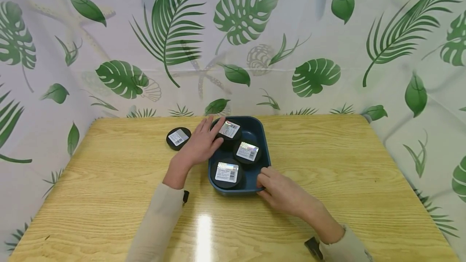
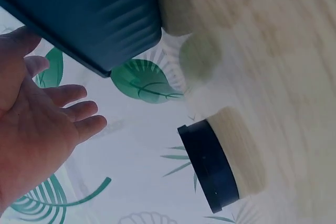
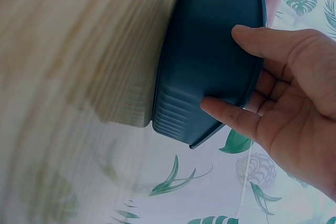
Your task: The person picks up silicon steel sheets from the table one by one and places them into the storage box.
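Observation:
A dark blue plastic bin [image 1: 265, 142] stands on the table with three black round tubs in it, each bearing a white label on top. They are the back tub [image 1: 229, 129], the middle tub [image 1: 247, 152] and the front-left tub [image 1: 226, 174]. My left hand [image 1: 202, 142] reaches over the bin's left rim with its fingers extended, fingertips and thumb at the back tub. My right hand [image 1: 284, 193] grips the bin's front right corner, fingers over the rim and thumb on the outer wall [image 3: 205, 40].
Another black tub [image 1: 178, 137] sits on the wooden table [image 1: 327, 157] left of the bin; the left wrist view shows its low side. A white cloth with green leaf prints [image 1: 276, 84] hangs behind and on both sides of the table.

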The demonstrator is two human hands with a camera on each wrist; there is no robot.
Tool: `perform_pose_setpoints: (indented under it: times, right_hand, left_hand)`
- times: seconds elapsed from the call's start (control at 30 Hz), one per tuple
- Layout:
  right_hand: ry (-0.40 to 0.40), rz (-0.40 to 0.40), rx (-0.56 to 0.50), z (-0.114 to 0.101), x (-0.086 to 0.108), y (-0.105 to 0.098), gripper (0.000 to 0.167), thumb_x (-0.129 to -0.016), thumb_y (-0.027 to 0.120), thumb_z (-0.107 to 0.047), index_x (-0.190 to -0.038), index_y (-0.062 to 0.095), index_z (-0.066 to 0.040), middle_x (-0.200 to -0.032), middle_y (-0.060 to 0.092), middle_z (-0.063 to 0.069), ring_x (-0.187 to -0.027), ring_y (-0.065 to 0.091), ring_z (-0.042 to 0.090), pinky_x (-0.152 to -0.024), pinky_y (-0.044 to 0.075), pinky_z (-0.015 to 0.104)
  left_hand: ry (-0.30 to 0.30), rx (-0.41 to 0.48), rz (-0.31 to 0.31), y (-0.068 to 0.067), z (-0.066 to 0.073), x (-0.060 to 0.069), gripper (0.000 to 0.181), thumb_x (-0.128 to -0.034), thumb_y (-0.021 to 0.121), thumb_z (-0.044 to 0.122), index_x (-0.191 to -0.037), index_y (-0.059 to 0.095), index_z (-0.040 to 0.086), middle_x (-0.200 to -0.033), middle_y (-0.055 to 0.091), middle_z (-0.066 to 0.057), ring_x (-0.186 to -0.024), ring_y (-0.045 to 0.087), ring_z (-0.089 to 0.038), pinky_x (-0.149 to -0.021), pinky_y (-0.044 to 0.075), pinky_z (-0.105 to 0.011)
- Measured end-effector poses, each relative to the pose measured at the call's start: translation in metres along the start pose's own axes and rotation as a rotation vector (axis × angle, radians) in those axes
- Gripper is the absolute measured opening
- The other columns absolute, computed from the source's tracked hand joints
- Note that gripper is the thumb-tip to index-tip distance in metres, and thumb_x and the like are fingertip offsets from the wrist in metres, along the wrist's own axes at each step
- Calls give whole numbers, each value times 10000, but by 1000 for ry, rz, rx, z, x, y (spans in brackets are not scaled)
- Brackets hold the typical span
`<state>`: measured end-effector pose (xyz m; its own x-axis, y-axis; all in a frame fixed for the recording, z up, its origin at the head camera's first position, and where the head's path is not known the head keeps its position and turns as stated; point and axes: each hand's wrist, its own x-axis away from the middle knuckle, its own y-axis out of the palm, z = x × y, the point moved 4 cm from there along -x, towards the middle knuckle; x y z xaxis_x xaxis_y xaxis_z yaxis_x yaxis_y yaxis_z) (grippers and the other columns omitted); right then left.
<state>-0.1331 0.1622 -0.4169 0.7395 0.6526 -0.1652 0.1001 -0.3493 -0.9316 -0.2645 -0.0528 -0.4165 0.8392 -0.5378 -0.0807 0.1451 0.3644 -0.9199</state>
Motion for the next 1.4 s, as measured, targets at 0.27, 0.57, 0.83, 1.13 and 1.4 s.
perform_pose_setpoints:
  times: [0.27,0.57,0.83,1.13,1.4]
  right_hand:
    - [20,-20,-7,0,1,1,214,-848,767,-47,-845,570,-131,-837,462,-56,-768,416,93,-668,436,238]
    - [31,-11,8,0,1,1,215,-845,771,-60,-845,572,-141,-844,460,-63,-772,417,92,-671,442,235]
    - [34,-18,3,-1,-1,0,207,-851,767,-65,-851,575,-140,-848,464,-63,-775,418,92,-676,445,238]
    - [13,2,9,-1,0,0,218,-837,774,-46,-842,572,-127,-839,464,-54,-772,422,93,-674,447,241]
    - [42,-26,7,0,-1,1,197,-854,766,-70,-851,581,-136,-844,465,-64,-775,421,92,-679,447,239]
  left_hand:
    - [-56,67,26,-3,-9,9,612,-1074,397,335,-1608,148,170,-1613,136,-272,-1486,107,-466,-1179,169,-590]
    - [-108,117,40,-8,-18,16,602,-1082,313,411,-1606,155,163,-1618,129,-260,-1495,85,-444,-1194,121,-575]
    - [-143,143,41,-12,-27,22,611,-1082,302,422,-1607,139,158,-1630,86,-249,-1501,51,-435,-1197,93,-573]
    - [-192,125,14,-15,-37,28,607,-1086,304,400,-1603,144,126,-1611,86,-302,-1487,40,-482,-1189,72,-596]
    - [-305,111,-45,-14,-47,33,672,-1070,342,443,-1605,104,113,-1610,11,-313,-1473,-19,-519,-1157,75,-663]
